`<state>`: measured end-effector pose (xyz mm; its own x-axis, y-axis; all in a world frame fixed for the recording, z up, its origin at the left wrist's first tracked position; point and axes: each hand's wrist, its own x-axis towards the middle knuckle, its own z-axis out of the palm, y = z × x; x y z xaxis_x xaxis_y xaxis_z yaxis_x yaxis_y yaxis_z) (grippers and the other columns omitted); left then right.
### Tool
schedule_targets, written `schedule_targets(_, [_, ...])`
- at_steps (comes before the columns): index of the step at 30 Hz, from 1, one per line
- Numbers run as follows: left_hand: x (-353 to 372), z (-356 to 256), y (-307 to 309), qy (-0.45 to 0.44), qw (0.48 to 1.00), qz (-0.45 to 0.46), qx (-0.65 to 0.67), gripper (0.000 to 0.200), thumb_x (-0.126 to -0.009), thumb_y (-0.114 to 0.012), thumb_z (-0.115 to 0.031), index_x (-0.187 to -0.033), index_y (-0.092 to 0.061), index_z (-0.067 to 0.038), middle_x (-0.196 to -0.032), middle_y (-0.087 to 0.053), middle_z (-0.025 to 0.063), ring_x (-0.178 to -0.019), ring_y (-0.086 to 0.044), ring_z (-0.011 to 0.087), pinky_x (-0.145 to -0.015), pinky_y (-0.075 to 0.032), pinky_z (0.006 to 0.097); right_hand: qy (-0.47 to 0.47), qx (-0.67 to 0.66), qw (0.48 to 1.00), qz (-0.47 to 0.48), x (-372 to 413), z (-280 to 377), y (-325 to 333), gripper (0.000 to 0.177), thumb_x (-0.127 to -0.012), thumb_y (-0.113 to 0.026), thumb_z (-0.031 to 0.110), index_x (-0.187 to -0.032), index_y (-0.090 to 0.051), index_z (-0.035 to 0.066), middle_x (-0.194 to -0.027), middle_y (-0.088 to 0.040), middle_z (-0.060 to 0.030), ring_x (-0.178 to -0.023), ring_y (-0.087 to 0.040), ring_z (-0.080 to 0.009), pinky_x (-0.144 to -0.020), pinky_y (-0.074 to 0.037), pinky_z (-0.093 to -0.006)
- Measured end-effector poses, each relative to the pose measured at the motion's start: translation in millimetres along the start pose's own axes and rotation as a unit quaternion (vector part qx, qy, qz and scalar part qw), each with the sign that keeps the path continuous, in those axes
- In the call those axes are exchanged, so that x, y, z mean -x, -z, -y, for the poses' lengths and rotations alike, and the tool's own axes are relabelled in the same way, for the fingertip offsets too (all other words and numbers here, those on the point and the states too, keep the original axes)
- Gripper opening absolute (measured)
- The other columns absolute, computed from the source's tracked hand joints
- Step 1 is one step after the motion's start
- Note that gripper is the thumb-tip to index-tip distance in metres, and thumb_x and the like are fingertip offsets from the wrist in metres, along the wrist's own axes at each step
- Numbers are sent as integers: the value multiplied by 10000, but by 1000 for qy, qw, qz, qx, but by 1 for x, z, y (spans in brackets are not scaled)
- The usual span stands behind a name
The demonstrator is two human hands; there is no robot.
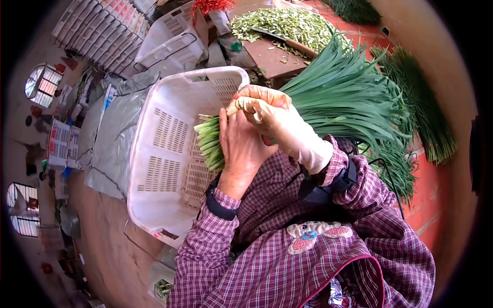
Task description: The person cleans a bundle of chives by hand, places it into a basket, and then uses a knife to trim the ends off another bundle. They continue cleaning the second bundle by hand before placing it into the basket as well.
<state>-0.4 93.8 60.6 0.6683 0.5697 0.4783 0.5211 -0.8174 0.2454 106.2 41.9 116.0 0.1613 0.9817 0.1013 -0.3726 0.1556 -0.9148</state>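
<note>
A bunch of garlic chives (344,97) lies across my lap, long flat green leaves fanning to the right. Its pale stem ends (209,141) point left, over a white plastic basket (146,149). My bare left hand (242,139) is wrapped over the bunch near the stems. Above it, my right hand (280,120), in a cream glove, has its fingers pinched together beside the left fingertips. A speck of red shows at that pinch; what it belongs to is too small to make out. The underside of the bunch is hidden.
Behind the basket, a board (275,56) bears a knife (292,43) and a heap of cut stem pieces (287,23). Red strands (211,5) hang at the top. More chives (421,102) lie on the red floor. Another white basket (172,41) stands by stacked crates (105,33).
</note>
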Motion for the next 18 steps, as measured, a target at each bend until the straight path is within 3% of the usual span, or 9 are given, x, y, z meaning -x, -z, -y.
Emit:
schedule_targets(1, [1,0,-12,2,1000,-25,7,684,-658,-757,-474,-1132,-567,-19,-1053,-551,153,-1116,-485,323,-1073,-273,575,4,3,1000,-27,-2,-18,8,170,-939,-557,227,-963,-645,83,-649,-463,101,-515,-345,5,-447,-249,-167])
schedule_targets(2, [8,4,-30,14,1000,-9,15,651,-654,-762,-451,-1110,-576,-25,-1057,-553,145,-1110,-490,315,-1059,-283,570,-21,-23,999,-27,1,-30,20,134,-940,-525,79,-975,-612,-17,-849,-618,2,-781,-554,-65,-696,-453,-184])
schedule_targets(3, [14,-1,-39,36,998,41,13,561,-711,-721,-377,-1133,-568,-41,-1076,-552,131,-1099,-489,307,-1045,-291,551,-99,-66,989,-88,10,-34,23,133,-941,-547,100,-990,-621,1,-831,-616,26,-715,-532,-31,-639,-438,-161])
schedule_targets(5, [21,-7,-64,-11,998,-13,-60,498,-774,-655,-301,-1176,-551,-26,-1071,-551,129,-1043,-507,298,-1040,-293,525,-105,-101,981,-129,28,-48,37,133,-936,-578,140,-982,-635,29,-777,-587,65,-633,-474,3,-566,-388,-146])
schedule_targets(7, [14,-19,-65,61,995,52,-57,441,-693,-729,-247,-1094,-620,-100,-1156,-587,62,-1147,-483,254,-1087,-257,534,-101,-105,981,-129,38,-51,51,142,-934,-595,220,-930,-658,92,-703,-498,115,-587,-392,13,-514,-291,-152])
schedule_targets(11, [15,-14,-67,39,999,-7,-34,521,-697,-724,-210,-1178,-591,-62,-1045,-579,79,-977,-539,273,-1031,-343,486,-72,-45,991,-105,51,-47,43,143,-926,-574,212,-900,-649,92,-756,-514,91,-637,-382,-8,-564,-308,-167])
schedule_targets(13, [15,-15,-64,32,999,-16,-24,513,-726,-693,-193,-1204,-573,-50,-970,-570,94,-948,-551,279,-999,-376,471,-30,-16,996,-87,60,-55,47,166,-930,-553,201,-913,-651,69,-806,-532,69,-680,-397,-25,-595,-326,-184])
schedule_targets(14, [14,-15,-64,25,999,-18,-33,487,-753,-665,-216,-1202,-576,-49,-935,-574,99,-927,-560,278,-978,-396,460,75,29,994,-79,60,-66,49,173,-929,-535,181,-913,-653,56,-834,-530,54,-709,-401,-36,-624,-340,-197])
schedule_targets(18, [11,-16,-63,11,999,-20,-48,441,-780,-639,-266,-1164,-607,-51,-915,-594,106,-888,-575,287,-952,-415,442,21,19,997,-70,66,-55,53,177,-929,-543,197,-919,-640,49,-813,-521,65,-702,-409,-34,-625,-351,-199])
